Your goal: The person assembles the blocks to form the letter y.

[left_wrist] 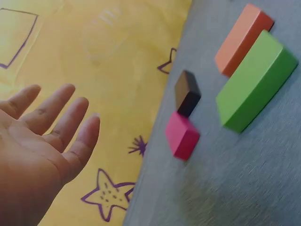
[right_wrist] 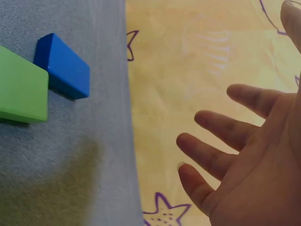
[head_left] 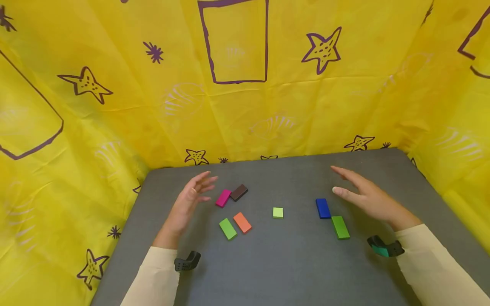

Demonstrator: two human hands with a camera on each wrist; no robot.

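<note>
Blocks [head_left: 277,213] lie spread over the grey table [head_left: 245,272], and neither hand has hold of any. The left hand [head_left: 187,202] hangs over the left side with its fingers loosely parted; the right hand [head_left: 363,196] hangs over the right side, thumb apart from the fingers — both grips hold nothing. The step in hand looks like a pause or a reach, with no block picked up. A next move on any block would call for lowering one hand, bringing thumb and fingers to a block's opposite sides and pinching.

Counted, there are seven blocks: four on the left, one in the middle, two on the right. On the left are one magenta block [head_left: 223,198], one brown block [head_left: 239,192] just to its right, and, nearer, one orange block [head_left: 243,223] with one green block [head_left: 228,229] on its left. The middle has one small lime block [head_left: 277,213], alone. On the right sits one blue block [head_left: 323,208], with a second green block [head_left: 340,227] nearer and a little to the right. Magenta and brown seem to meet at a corner, though the views leave actual contact uncertain. Two dark wristbands show — one on each wrist [head_left: 187,261] [head_left: 386,247].
</note>
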